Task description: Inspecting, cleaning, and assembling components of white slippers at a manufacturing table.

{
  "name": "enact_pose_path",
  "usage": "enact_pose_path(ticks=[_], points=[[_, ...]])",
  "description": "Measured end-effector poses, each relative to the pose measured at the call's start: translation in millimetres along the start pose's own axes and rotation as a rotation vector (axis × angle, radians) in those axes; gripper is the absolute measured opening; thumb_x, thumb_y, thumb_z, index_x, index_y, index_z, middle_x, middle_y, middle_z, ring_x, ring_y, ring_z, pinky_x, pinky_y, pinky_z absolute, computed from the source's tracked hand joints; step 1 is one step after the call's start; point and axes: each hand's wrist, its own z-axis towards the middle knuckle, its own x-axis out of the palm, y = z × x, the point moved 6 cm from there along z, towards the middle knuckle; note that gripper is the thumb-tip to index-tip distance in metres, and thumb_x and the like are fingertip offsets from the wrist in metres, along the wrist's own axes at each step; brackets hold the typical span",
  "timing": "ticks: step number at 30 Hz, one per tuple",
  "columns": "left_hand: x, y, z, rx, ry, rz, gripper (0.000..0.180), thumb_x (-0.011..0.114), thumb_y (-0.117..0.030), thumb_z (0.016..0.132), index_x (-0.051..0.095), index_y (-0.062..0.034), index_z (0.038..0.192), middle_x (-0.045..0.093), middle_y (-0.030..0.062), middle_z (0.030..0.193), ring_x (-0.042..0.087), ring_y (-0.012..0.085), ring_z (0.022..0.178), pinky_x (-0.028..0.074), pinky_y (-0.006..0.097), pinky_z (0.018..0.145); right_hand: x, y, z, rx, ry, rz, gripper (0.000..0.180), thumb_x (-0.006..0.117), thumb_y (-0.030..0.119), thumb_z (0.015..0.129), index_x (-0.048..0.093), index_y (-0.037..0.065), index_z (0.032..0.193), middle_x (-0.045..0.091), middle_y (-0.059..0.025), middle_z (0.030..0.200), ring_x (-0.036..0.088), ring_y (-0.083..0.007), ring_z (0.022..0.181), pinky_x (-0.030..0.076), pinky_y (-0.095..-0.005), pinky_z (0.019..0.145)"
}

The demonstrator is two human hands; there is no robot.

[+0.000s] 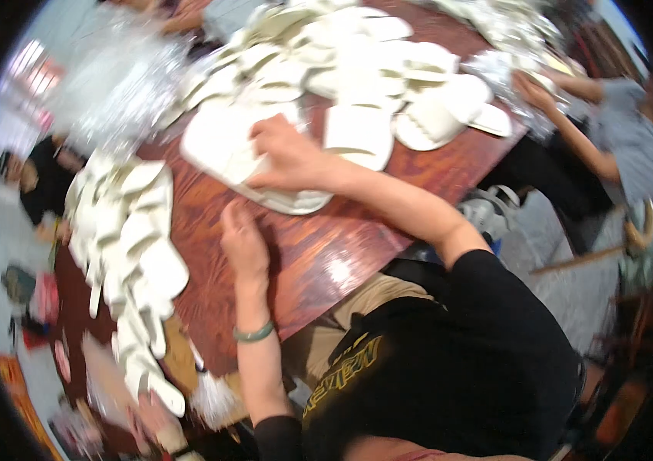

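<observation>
White open-toed slippers [361,131] lie in a heap across the far side of the dark red wooden table. My right hand [292,157] reaches over the table with fingers and thumb curled on a white slipper [215,142] at the heap's near edge. Motion blurs it, and the hand hides part of the slipper. Closer to me, my left hand [246,246] is raised over the table, holding nothing, its fingers stretched out just below that slipper. A pale green bangle [254,333] circles my left wrist.
A row of white slippers [130,238] runs down the table's left side, with crumpled clear plastic [123,84] behind it. At the right, a person in grey [626,123] handles plastic-wrapped items. Another person's hand [153,422] touches the slippers at lower left.
</observation>
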Motion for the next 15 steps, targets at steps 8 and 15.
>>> enact_pose_path(ticks=[8,15], points=[[20.3,10.2,0.8,-0.254,0.239,-0.261,0.055,0.059,-0.039,0.085,0.049,0.0046,0.118,0.062,0.0146,0.077,0.059,0.0186,0.07,0.046,0.03,0.066,33.8,-28.0,-33.4,0.207,0.116,0.218,0.03,0.065,0.019,0.079,0.053,0.003,0.102,0.05,-0.0173,0.112,0.047,-0.0319,0.109,0.039,-0.0373,0.092],[16.7,14.6,-1.0,-0.224,0.226,-0.021,0.058,0.066,-0.044,0.079,0.054,0.0027,0.111,0.055,0.0074,0.059,0.053,0.0172,0.054,0.041,0.031,0.052,2.8,-33.6,-28.1,0.248,0.16,0.331,0.024,0.061,0.018,0.082,0.06,0.004,0.102,0.062,-0.0157,0.101,0.059,-0.0306,0.091,0.046,-0.0359,0.08]])
